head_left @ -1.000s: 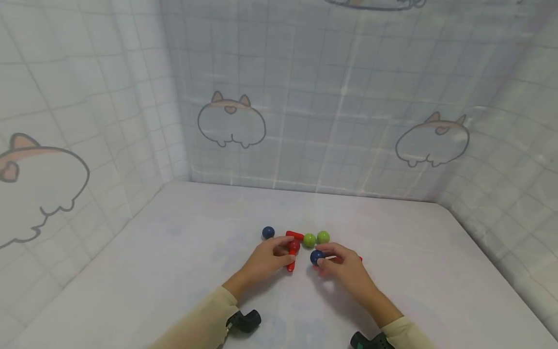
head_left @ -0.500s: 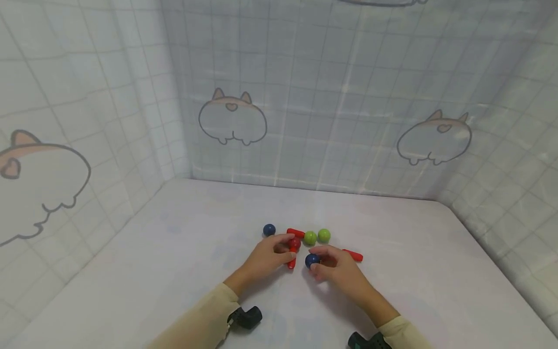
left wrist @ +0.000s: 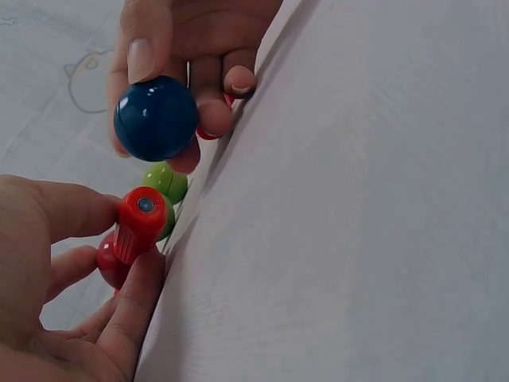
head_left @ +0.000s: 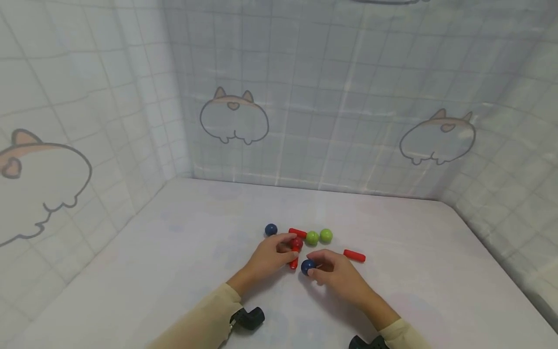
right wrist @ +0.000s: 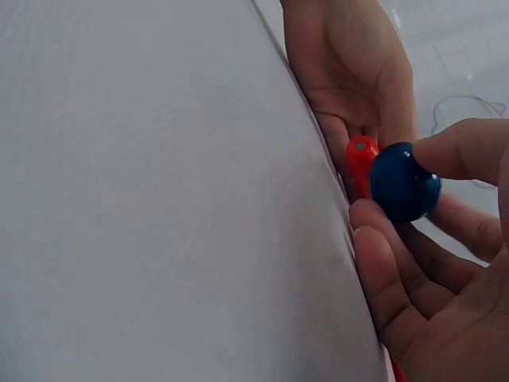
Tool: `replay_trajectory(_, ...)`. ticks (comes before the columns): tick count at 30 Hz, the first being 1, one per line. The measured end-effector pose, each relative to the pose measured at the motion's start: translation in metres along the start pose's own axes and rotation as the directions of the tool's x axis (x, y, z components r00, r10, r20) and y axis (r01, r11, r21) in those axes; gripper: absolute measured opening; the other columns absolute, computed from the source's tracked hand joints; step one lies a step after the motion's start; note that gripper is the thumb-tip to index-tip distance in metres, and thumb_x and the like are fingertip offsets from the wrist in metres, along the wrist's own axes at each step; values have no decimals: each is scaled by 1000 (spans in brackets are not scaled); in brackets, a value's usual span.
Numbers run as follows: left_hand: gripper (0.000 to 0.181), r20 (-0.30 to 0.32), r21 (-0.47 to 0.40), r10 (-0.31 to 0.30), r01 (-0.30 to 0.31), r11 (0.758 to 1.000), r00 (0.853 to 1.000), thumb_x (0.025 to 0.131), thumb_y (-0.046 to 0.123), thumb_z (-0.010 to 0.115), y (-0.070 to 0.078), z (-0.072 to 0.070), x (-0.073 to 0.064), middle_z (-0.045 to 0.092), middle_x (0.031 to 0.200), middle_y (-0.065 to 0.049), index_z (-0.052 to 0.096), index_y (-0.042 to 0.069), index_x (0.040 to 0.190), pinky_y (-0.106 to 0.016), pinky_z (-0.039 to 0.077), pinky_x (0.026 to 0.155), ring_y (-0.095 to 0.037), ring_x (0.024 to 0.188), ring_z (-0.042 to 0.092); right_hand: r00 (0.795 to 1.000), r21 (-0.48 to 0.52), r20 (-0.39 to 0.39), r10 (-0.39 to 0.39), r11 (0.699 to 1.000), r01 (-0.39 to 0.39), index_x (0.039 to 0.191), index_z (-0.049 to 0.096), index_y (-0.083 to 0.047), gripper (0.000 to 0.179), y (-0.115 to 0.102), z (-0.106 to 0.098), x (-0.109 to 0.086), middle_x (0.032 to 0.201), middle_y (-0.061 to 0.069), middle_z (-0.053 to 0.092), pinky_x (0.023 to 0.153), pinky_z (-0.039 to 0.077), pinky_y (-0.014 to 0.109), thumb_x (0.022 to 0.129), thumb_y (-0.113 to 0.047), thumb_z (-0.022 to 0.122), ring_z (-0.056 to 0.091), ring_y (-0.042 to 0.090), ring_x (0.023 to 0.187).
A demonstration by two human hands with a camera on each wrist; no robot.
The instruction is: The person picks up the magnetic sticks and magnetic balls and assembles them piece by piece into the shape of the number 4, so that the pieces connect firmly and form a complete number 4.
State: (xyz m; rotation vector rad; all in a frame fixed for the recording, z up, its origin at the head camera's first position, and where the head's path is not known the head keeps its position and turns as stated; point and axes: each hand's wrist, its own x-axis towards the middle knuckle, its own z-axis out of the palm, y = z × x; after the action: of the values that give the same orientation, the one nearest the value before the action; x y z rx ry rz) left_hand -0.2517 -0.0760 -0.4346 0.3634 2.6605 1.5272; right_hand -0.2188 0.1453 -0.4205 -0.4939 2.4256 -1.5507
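Observation:
My left hand (head_left: 267, 257) pinches a short red stick (left wrist: 137, 231) between thumb and fingers. A small grey disc shows in the stick's near end, and a red ball (head_left: 297, 243) sits at its far end. In my right hand (head_left: 342, 276) a glossy dark blue ball (right wrist: 404, 185) is pinched by the thumb and fingers. The head view puts that ball just right of the red stick's near end; whether they touch I cannot tell.
Beyond the hands lie another blue ball (head_left: 271, 230), a second red stick (head_left: 298, 233) and two green balls (head_left: 312, 238). One more red stick (head_left: 354, 255) rests right of my right hand. Patterned curtains (head_left: 327, 121) surround the white table (head_left: 209, 213).
My right hand has moved left and nearer to me with the blue ball, toward the near end of the held stick. The red stick at right is now uncovered. My left hand stays nearly still.

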Motion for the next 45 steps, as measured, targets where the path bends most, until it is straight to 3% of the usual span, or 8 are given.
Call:
replay_trajectory(7, 49, -10, 1, -16, 16, 1000, 1000, 91, 23, 75, 4, 2, 0, 64, 127, -3, 60, 16, 138, -32, 56, 84, -17, 101, 63, 1000, -71, -3, -16, 997, 16, 119, 69, -9, 33, -6, 4, -2, 108, 0, 71, 86, 55, 38, 91, -25, 74, 66, 20, 99)
replay_trajectory(13, 49, -46, -19, -55, 55, 998, 997, 91, 22, 74, 6, -5, -4, 63, 128, -3, 60, 16, 137, -33, 56, 84, -19, 103, 64, 999, -98, 35, -24, 995, 27, 118, 70, -11, 34, -15, 13, 0, 106, -3, 70, 85, 55, 36, 90, -29, 75, 64, 18, 97)
replay_trajectory(18, 50, -25, -41, -47, 46, 998, 999, 91, 24, 74, 5, -4, -3, 63, 129, -4, 59, 15, 138, -32, 56, 84, -19, 104, 64, 998, -148, 41, -37, 988, 42, 116, 71, -13, 31, -15, 14, -2, 105, -6, 69, 84, 54, 33, 90, -28, 74, 64, 16, 96)
replay_trajectory(27, 50, -50, -54, -88, 85, 995, 995, 91, 23, 74, 5, -1, -2, 66, 118, -3, 60, 16, 138, -32, 56, 82, -18, 100, 63, 999, -127, 32, -21, 992, 24, 115, 68, -15, 32, -13, 18, 1, 102, -7, 69, 84, 54, 33, 90, -33, 75, 64, 16, 94)
replay_trajectory(38, 47, -41, -83, -52, 48, 995, 998, 91, 20, 74, 8, 2, -2, 67, 112, -4, 61, 12, 135, -32, 56, 82, -18, 96, 64, 1000, -143, -2, 17, 990, -17, 113, 67, -15, 32, -15, 22, 1, 99, -6, 68, 82, 55, 35, 87, -31, 78, 63, 16, 92)
replay_trajectory(45, 46, -49, -85, -53, 48, 995, 997, 91, 21, 75, 7, 3, 0, 65, 121, -5, 62, 14, 134, -32, 56, 82, -18, 96, 64, 1000, -137, -15, 23, 990, -25, 113, 66, -15, 33, -15, 23, 2, 99, -5, 68, 80, 56, 34, 87, -31, 79, 64, 16, 90)
